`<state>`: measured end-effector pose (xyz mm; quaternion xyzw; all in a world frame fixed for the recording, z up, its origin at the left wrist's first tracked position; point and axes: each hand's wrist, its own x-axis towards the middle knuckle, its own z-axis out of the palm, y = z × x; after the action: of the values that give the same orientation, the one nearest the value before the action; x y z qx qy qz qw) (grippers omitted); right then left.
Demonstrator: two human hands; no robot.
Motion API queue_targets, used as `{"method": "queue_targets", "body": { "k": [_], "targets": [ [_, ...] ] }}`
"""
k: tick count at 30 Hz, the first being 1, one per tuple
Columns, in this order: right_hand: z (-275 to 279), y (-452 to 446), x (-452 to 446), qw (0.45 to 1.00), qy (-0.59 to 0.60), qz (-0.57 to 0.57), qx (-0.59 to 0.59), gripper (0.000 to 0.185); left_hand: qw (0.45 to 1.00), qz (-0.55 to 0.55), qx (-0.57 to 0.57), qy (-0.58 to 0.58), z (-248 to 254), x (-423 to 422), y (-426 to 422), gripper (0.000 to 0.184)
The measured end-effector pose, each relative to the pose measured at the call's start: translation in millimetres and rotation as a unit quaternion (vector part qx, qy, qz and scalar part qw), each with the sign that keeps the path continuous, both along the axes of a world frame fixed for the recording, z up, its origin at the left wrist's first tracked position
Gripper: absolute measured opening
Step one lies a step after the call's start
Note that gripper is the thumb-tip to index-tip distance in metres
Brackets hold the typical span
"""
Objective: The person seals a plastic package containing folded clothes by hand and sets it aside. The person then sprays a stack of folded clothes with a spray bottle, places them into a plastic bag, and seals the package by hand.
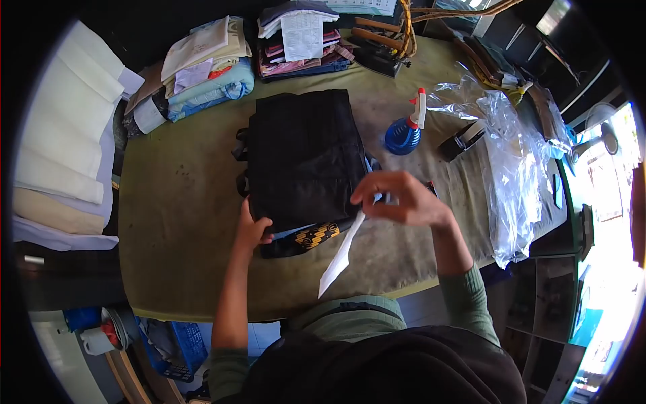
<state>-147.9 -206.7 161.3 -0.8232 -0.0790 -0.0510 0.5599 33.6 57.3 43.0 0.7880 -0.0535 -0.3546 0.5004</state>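
Observation:
A black cloth bag or folded garment point(303, 155) lies on the green-brown covered table. Under its near edge shows a dark item with a yellow pattern point(316, 236). My left hand point(253, 225) rests at the near left corner of the black stack, thumb on top, its other fingers partly hidden. Above the near right corner, my right hand point(400, 198) pinches a narrow white strip of paper or cloth point(338, 262), which hangs down toward the table's front edge.
A blue spray bottle point(404, 135) stands right of the stack, near a black box point(462, 140) and clear plastic wrap point(508, 168). Folded cloth piles point(212, 84) and an iron point(377, 57) are at the back. White cloths point(64, 135) hang at left.

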Motion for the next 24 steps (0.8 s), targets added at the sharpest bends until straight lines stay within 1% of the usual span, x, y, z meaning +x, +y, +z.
{"method": "queue_targets", "body": {
  "k": [1,2,4,5,6,7,8,9,10,11,12,13,16,17,20,21,24],
  "targets": [
    [4.2,-4.1,11.3,1.0,0.018,-0.014,0.0,0.016,1.0,0.002,-0.004,-0.008,0.6,-2.6,0.7,0.078],
    [8.2,-8.0,23.8,0.999,0.035,-0.028,0.0,0.015,0.997,-0.025,0.038,-0.064,-2.7,-1.2,2.5,0.079],
    [3.9,-17.7,52.9,0.997,0.051,-0.014,-0.058,0.017,0.974,-0.078,0.123,-0.173,-11.2,0.5,5.6,0.081],
    [-0.2,-22.1,68.6,0.994,0.058,-0.006,-0.088,0.019,0.943,-0.085,0.135,-0.292,-12.0,0.2,7.4,0.08],
    [-2.9,-24.3,82.7,0.99,0.07,-0.005,-0.12,0.02,0.898,-0.091,0.147,-0.405,-11.1,-2.4,8.1,0.08],
    [-5.7,-26.1,96.7,0.985,0.082,-0.005,-0.152,0.021,0.838,-0.096,0.157,-0.513,-9.8,-2.3,6.6,0.08],
    [-10.9,-28.4,110.6,0.978,0.093,-0.004,-0.185,0.022,0.82,-0.092,0.116,-0.553,-10.5,3.0,1.5,0.079],
    [-24.8,-32.4,125.2,0.976,0.087,0.004,-0.199,0.026,0.799,-0.089,0.075,-0.59,-12.4,11.8,-6.7,0.078],
    [-35.4,-34.3,138.2,0.976,0.079,0.012,-0.204,0.027,0.775,-0.085,0.034,-0.626,-8.8,17.8,-15.4,0.077],
    [-45.7,-36.3,150.5,0.975,0.071,0.018,-0.208,0.028,0.872,-0.065,-0.041,-0.484,-6.0,19.8,-23.4,0.077],
    [-53.5,-37.4,161.0,0.975,0.064,0.023,-0.213,0.028,0.938,-0.043,-0.114,-0.324,3.3,17.3,-34.2,0.076],
    [-58.6,-37.2,169.9,0.973,0.062,0.011,-0.223,0.028,0.971,-0.021,-0.184,-0.152,10.1,14.2,-43.5,0.076],
    [-73.7,-41.6,193.5,0.966,0.06,-0.018,-0.25,0.028,0.982,-0.082,-0.125,-0.114,15.8,6.9,-58.1,0.079],
    [-79.4,-43.9,199.9,0.964,0.06,-0.018,-0.257,0.028,0.978,-0.076,-0.139,-0.139,2.6,7.6,-60.6,0.083],
    [-96.9,-50.4,218.4,0.958,0.056,-0.035,-0.278,0.027,0.98,-0.065,-0.09,-0.163,1.2,6.6,-63.1,0.088],
    [-100.5,-51.7,222.7,0.956,0.055,-0.042,-0.285,0.027,0.975,-0.058,-0.103,-0.19,4.2,5.4,-66.3,0.094],
    [-105.5,-57.6,236.7,0.948,0.088,-0.042,-0.302,0.023,0.974,-0.072,0.021,-0.213,24.0,0.5,-69.6,0.092]
  ]
}}
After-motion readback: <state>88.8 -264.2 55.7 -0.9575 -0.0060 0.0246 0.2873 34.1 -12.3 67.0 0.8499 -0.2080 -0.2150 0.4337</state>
